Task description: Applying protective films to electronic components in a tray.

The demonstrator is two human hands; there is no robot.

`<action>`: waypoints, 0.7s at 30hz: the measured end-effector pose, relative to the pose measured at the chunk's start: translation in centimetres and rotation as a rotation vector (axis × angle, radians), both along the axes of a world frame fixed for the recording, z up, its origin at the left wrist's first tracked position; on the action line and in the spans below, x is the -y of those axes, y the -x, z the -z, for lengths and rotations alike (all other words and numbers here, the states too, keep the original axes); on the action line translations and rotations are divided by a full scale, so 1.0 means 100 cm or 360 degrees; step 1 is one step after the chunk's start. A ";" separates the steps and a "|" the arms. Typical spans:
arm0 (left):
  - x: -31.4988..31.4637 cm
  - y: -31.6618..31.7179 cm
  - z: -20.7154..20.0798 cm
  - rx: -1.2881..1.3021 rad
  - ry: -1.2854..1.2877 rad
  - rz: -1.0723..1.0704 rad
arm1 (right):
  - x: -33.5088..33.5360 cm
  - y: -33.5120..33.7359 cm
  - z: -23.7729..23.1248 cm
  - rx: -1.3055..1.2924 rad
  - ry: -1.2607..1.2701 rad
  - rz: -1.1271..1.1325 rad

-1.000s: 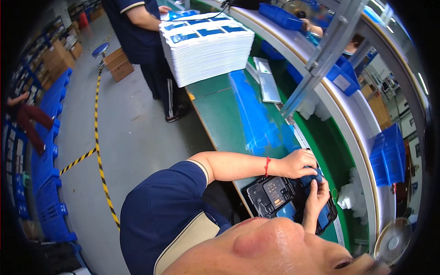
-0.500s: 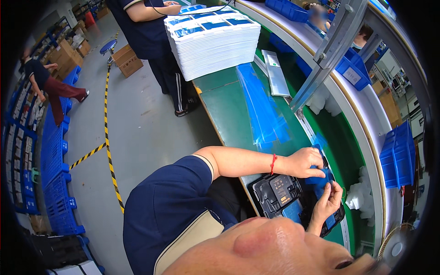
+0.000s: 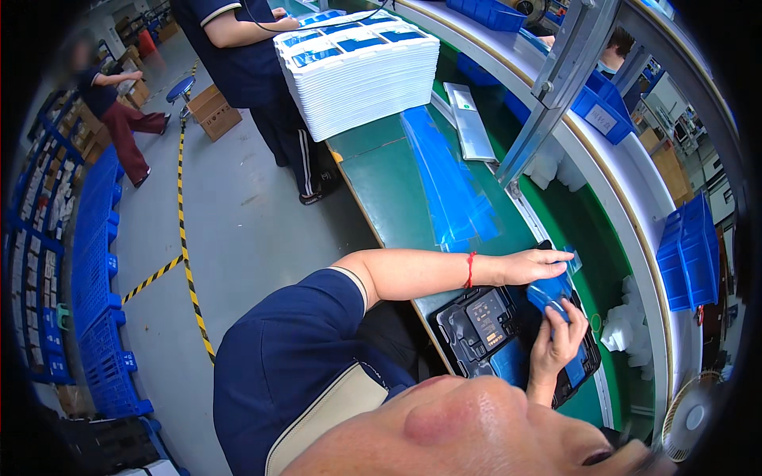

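Observation:
Over the right side of the bench, my right hand (image 3: 558,343) grips a small blue film-covered piece (image 3: 546,297) between thumb and fingers. Just beyond it, my left hand (image 3: 530,266) is stretched to the right, thumb near its fingers. A scrap of clear bluish film (image 3: 575,259) shows at those fingertips and appears pinched there. Below my hands lies a black moulded case (image 3: 476,329) with recesses and a label. A blue-faced part (image 3: 509,363) sits beside its labelled section; my right hand hides some of this area.
Long blue film strips (image 3: 448,186) lie on the green bench (image 3: 369,170). Farther back stand stacked white trays (image 3: 361,87), near a co-worker (image 3: 254,71). A metal post (image 3: 548,95), a shelf with blue bins (image 3: 686,258) and a fan (image 3: 693,416) border the right.
My left hand has moved up and away from the blue piece, its fingers straightening. My right hand keeps the piece, now tilted and more exposed. A person at far left has moved.

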State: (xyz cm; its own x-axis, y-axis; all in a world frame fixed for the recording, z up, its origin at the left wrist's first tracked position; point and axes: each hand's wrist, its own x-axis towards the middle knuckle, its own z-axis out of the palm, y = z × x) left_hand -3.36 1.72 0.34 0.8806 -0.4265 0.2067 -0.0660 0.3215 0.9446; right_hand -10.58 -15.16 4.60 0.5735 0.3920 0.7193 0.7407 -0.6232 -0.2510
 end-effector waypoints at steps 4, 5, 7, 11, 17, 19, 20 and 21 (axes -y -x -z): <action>-0.006 0.003 -0.011 -0.0028 0.0081 0.0027 | -0.005 0.002 0.004 -0.0039 0.0043 -0.0143; -0.009 0.004 -0.015 -0.0086 0.0026 0.0158 | -0.006 0.003 0.003 -0.0048 0.0045 -0.0146; -0.011 0.000 -0.012 -0.0250 0.0054 0.0199 | -0.007 0.003 0.001 -0.0060 0.0026 -0.0151; -0.011 -0.017 0.003 -0.0058 -0.0114 -0.0362 | 0.003 0.006 -0.002 -0.0336 -0.0322 -0.0109; -0.028 -0.042 0.017 0.0167 -0.0353 -0.1145 | 0.051 -0.013 0.020 -0.0704 -0.1427 -0.0456; -0.030 -0.036 0.010 0.0403 -0.0536 -0.1271 | 0.048 -0.014 0.010 -0.0811 -0.1675 -0.0556; -0.029 -0.032 0.006 0.0404 -0.0540 -0.1264 | 0.045 -0.013 0.006 -0.0808 -0.1681 -0.0551; -0.027 -0.026 0.001 0.0455 -0.0545 -0.1169 | 0.040 -0.012 0.002 -0.0849 -0.1659 -0.0409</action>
State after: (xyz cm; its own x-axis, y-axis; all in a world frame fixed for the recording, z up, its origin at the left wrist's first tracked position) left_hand -0.73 4.38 0.20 0.8915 0.1518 0.4267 -0.3961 -0.1955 0.8971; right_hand -9.37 -19.18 4.44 0.8861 -0.0914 0.4543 0.4631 0.2136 -0.8602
